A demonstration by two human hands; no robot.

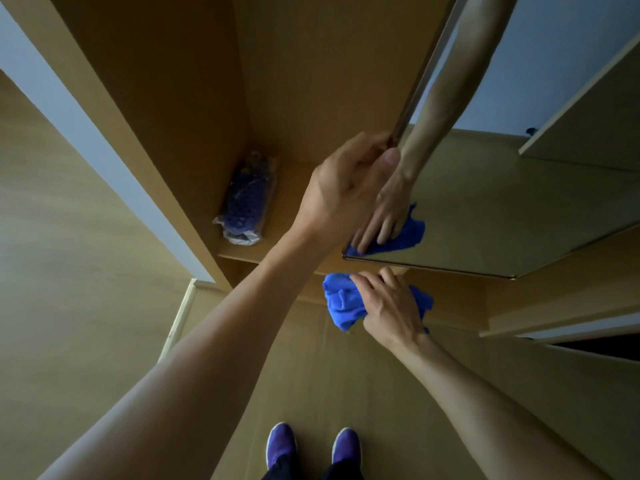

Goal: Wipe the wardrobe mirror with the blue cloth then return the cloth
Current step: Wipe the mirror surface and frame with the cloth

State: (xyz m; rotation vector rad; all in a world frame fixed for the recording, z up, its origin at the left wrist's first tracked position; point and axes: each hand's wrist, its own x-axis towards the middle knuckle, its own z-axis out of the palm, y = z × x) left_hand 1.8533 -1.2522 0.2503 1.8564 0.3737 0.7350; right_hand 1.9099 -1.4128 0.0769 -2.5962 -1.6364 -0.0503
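While the person stood before the open wardrobe (166, 84), pale wood-look floor (69, 244) spread to the left and a light wall rose beside the tan cabinet side. The mirror (491, 209) sat on the inner face of the wardrobe door (427, 77), and the left hand (346, 188) gripped that door's edge, fingers curled round it. Just below the mirror's lower corner, the right hand (391, 306) held the blue cloth (341, 303), fingers curved over it. The cloth was bright blue, bunched and creased, spilling out on both sides of the hand; its reflection showed in the glass above. A plastic-wrapped purple bundle (247, 199) lay on the shelf (298, 188), its contents hard to make out. Purple shoes (282, 443) were cut off at the bottom edge.
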